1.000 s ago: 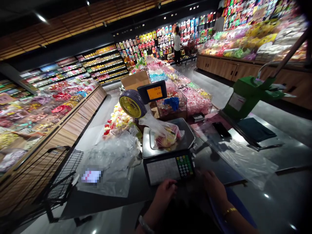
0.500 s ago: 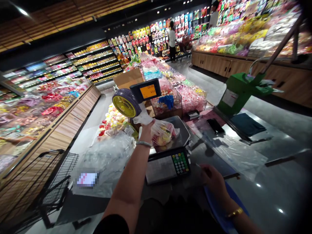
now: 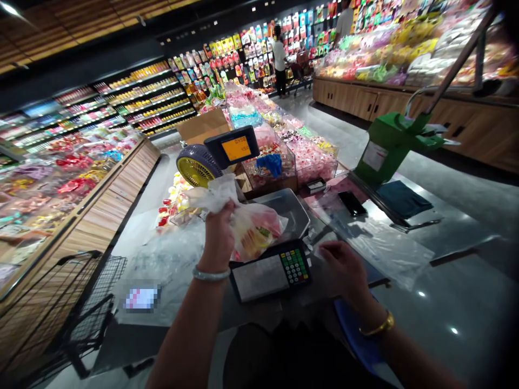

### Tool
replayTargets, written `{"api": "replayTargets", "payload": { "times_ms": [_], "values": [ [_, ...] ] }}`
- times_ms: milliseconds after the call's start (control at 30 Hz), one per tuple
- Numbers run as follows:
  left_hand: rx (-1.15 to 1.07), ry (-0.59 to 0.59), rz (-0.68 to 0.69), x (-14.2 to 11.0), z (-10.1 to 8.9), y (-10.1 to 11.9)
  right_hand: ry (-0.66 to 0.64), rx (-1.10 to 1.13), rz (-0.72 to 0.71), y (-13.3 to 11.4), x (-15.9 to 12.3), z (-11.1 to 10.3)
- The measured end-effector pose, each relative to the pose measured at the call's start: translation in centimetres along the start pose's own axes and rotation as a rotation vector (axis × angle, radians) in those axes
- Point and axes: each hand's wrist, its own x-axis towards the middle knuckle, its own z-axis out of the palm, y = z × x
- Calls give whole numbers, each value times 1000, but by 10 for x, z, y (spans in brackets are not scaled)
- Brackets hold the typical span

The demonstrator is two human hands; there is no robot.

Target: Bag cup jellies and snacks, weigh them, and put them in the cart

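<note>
My left hand [image 3: 219,235] is closed around the gathered neck of a clear plastic bag of colourful sweets [image 3: 253,229], holding it just above the steel platter of a weighing scale [image 3: 290,208]. The scale's keypad [image 3: 294,266] and label panel face me, and its orange display [image 3: 236,147] stands on a pole behind. My right hand [image 3: 343,265] hovers palm down with fingers curled at the right edge of the scale, next to the keypad. I cannot make out anything in it. Both wrists wear bangles.
A yellow and purple fan [image 3: 194,167] stands behind the scale. Clear plastic bags [image 3: 170,254] lie left, a phone [image 3: 352,203] and a green sealing machine [image 3: 387,146] right. A black wire basket [image 3: 77,302] sits at the lower left. Sweet bins and shelves surround; a person [image 3: 279,59] stands far off.
My left hand went from the scale's front edge to the bag, gripped its neck and lifted it toward me off the platter. My right hand slid up beside the keypad.
</note>
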Motion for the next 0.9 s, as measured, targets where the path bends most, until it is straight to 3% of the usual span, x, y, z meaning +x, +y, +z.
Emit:
{"api": "replayTargets", "payload": {
  "times_ms": [167,467,900],
  "values": [
    [9,21,36,-48,-17,28,-21,300,122,-14,2,30],
    [48,133,37,-111,-51,40,-55,502,471,-8,-30,57],
    [90,289,110,-151,-67,40,-52,454,437,18,-48,88]
  ]
}}
